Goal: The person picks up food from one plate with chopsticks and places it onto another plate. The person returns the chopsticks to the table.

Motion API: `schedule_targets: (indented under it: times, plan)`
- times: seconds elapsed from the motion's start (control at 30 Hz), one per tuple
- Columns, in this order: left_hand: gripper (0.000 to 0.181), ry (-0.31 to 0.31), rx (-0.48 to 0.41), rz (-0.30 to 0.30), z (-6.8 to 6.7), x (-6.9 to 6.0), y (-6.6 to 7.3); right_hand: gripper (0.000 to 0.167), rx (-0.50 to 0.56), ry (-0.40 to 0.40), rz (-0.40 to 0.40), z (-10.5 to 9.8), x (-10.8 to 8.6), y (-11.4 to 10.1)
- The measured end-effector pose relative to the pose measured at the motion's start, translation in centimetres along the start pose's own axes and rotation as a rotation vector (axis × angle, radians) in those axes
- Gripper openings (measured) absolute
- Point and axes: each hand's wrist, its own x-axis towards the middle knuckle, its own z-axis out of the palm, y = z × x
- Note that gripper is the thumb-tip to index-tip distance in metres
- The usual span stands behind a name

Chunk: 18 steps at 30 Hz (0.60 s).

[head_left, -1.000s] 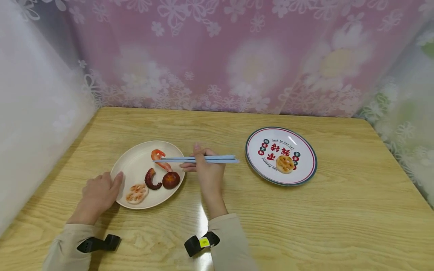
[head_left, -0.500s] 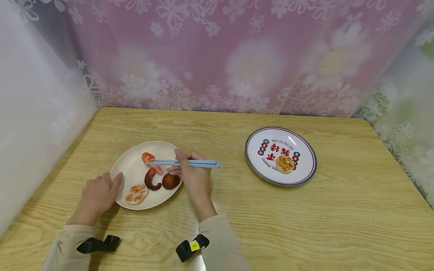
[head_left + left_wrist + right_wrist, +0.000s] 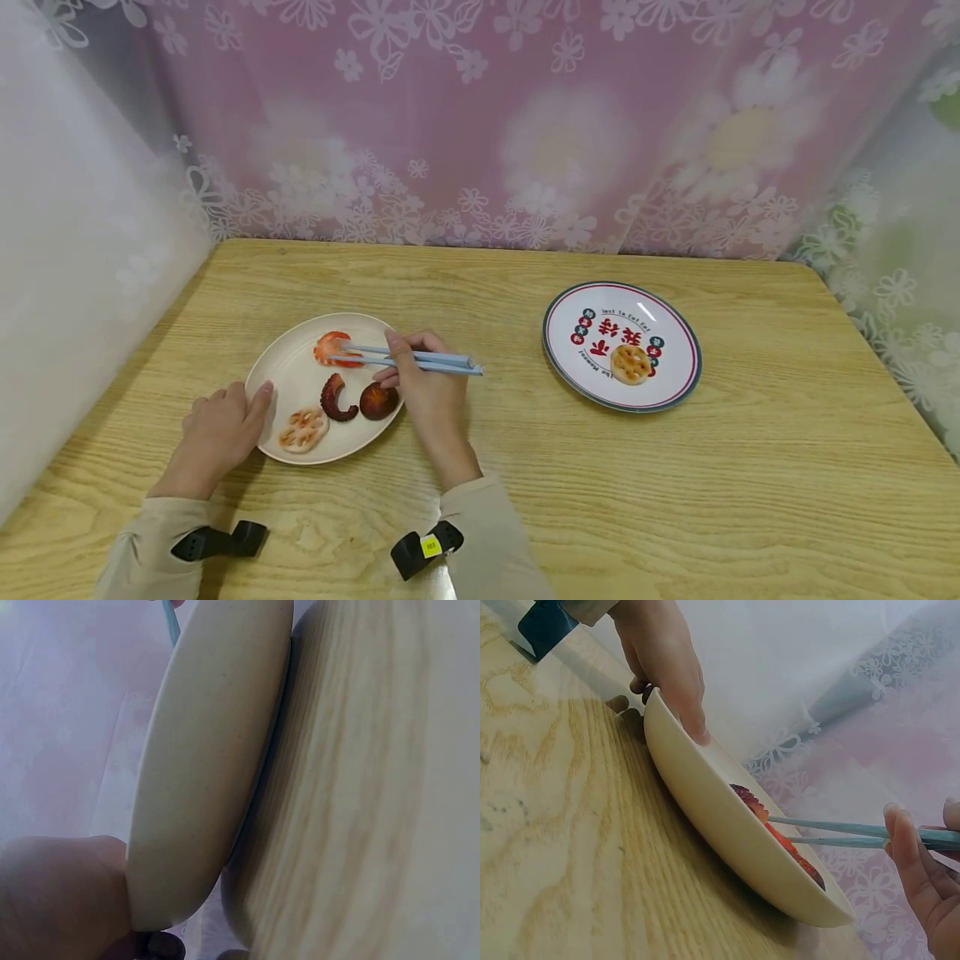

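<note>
A cream plate (image 3: 292, 367) on the left holds a shrimp (image 3: 330, 348), a curled octopus tentacle (image 3: 333, 400), a round brown mushroom (image 3: 378, 401) and a pale lotus slice (image 3: 303, 430). My left hand (image 3: 221, 429) grips the plate's left rim, thumb over the edge, as the right wrist view also shows. Blue chopsticks (image 3: 442, 361) are pinched in my right hand (image 3: 431, 400) above the plate's right side. Their tips lie slightly apart at the shrimp; whether they clasp it I cannot tell. The left wrist view shows the plate's outer wall (image 3: 202, 765).
A white plate (image 3: 555, 350) with a blue-green and red rim and red lettering stands on the right of the wooden table (image 3: 750, 433), with a browned lotus slice (image 3: 631, 364) on it. A pink floral curtain (image 3: 465, 125) hangs behind the table.
My right hand has moved left with the chopsticks, whose tips have parted. The shrimp has shifted left and turned on the plate. My left hand has stayed at the rim.
</note>
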Motion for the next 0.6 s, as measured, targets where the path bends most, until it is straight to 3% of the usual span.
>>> schedule_targets:
  times: [0.23, 0.6]
  plan:
    - [0.074, 0.014, -0.006, 0.009, 0.2, -0.1, 0.1, 0.029, -0.046, 0.023, -0.092, -0.7, 0.0, -0.6]
    - [0.074, 0.005, 0.006, 0.009, 0.0, 0.0, 0.1, 0.026, -0.160, 0.082, -0.124, -3.5, 0.2, -2.1]
